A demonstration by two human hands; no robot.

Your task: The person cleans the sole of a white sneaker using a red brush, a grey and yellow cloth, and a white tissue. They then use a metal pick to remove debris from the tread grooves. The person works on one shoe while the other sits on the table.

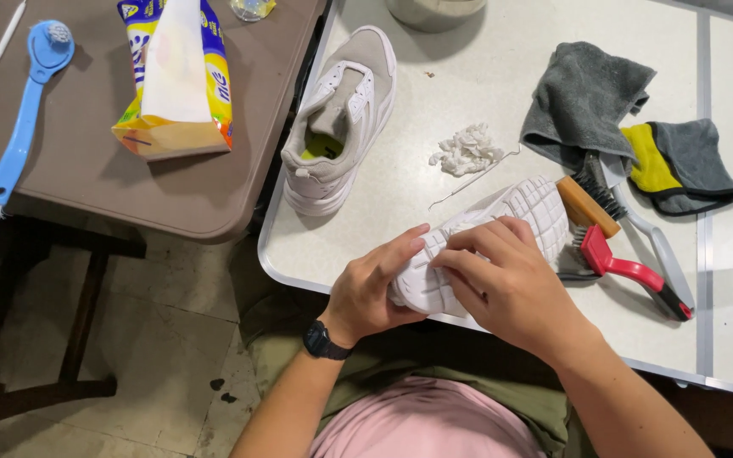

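Head view: worn camera, looking steeply down from above the white table.
Nearness: close, table edge just below the lens.
Shared views: only one.

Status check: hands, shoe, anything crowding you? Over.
Left hand and right hand both gripping upturned white shoe, sole up, at table edge. Brushes touching its toe end. Second shoe apart.

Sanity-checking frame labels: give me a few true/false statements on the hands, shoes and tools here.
1. Both hands, left hand and right hand, hold the upturned white shoe, sole up. True.
2. The second shoe lies on the brown table. False: it stands on the white table.
3. The blue brush lies beside the grey cloth. False: it is on the brown table, far from the grey cloth.
4. A red-handled brush lies right of the held shoe. True.
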